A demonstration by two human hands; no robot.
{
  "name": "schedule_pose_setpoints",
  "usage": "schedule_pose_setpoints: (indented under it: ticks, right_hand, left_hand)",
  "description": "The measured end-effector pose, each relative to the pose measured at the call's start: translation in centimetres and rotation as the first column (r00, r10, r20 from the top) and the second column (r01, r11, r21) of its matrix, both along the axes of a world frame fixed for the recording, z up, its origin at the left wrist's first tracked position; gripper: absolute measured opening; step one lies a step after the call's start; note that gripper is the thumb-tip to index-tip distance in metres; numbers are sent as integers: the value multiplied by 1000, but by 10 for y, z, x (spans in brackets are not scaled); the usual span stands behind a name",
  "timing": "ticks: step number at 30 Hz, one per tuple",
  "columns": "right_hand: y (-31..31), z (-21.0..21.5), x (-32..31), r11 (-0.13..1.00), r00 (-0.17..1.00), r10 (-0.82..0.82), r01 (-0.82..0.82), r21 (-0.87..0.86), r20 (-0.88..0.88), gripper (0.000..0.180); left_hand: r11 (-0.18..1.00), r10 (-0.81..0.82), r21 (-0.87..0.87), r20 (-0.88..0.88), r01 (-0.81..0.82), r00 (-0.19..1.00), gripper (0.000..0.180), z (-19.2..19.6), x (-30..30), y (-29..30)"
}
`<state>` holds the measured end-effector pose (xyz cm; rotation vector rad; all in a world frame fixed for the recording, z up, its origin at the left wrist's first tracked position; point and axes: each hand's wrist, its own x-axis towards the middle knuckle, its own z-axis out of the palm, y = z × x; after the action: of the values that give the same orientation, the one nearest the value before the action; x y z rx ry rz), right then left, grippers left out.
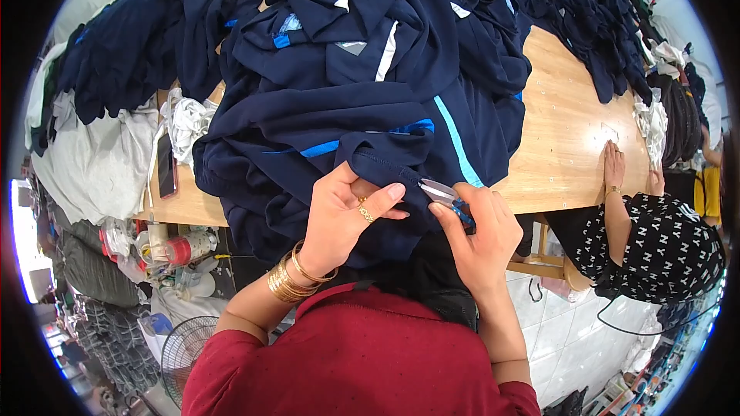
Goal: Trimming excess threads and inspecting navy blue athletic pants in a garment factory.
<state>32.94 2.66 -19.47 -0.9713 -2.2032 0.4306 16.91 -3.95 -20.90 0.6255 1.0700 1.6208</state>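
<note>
My left hand (343,212) pinches the stitched hem of a navy garment (339,119) with light blue stripes, at the near edge of the wooden table (566,135). It wears a gold ring, and several gold bangles sit on the wrist. My right hand (478,231) holds small thread snips (445,196) with a blue handle, their metal tips pointing left at the hem beside my left fingers. The garment lies on top of a big heap of similar navy clothes.
More navy piles (131,42) lie at the far left and along the far right (593,23). A phone (166,166) and white cloth (189,123) lie at the table's left edge. Another person (655,243) in a black patterned top rests a hand on the table at right. A fan (181,350) stands on the floor.
</note>
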Motion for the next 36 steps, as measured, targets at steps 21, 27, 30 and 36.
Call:
schedule_pose_setpoints:
  ticks: [21, 27, 30, 36]
  right_hand:
    - [1, -6, 5, 992, 994, 2, -16, -123, -110, 21]
    - [-1, 0, 4, 987, 999, 36, -39, -154, -23, 25]
    - [-1, 2, 3, 989, 999, 44, -46, -138, -19, 25]
    - [0, 1, 5, 996, 998, 66, -67, -65, -20, 25]
  left_hand:
    - [1000, 5, -11, -14, -5, 1000, 22, 0, -1, -2]
    - [1000, 3, -9, -1, -3, 1000, 23, 1, -2, -1]
    - [1000, -11, -7, -14, 11, 1000, 23, 3, -1, -1]
    - [1000, -17, -6, -31, 17, 999, 23, 4, -1, 0]
